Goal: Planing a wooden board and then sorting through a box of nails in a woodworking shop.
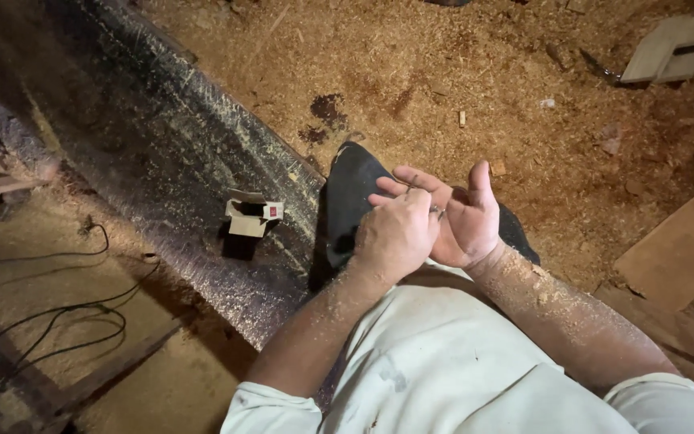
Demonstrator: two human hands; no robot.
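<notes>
My left hand (395, 233) is closed into a loose fist and pinches a thin small metal piece (413, 186), perhaps a nail; I cannot tell exactly what it is. It presses against the open palm of my right hand (467, 221), whose fingers are spread and point up. Both forearms are dusted with sawdust. Both hands hover over my dark shoe (351, 201) and pale clothing.
A dark metal machine bed (162, 153) runs diagonally at left, with a small open cardboard box (252, 215) on it. Black cables (58, 321) lie at lower left. The floor is covered in sawdust (443, 72). Wooden boards (684, 241) lie at right.
</notes>
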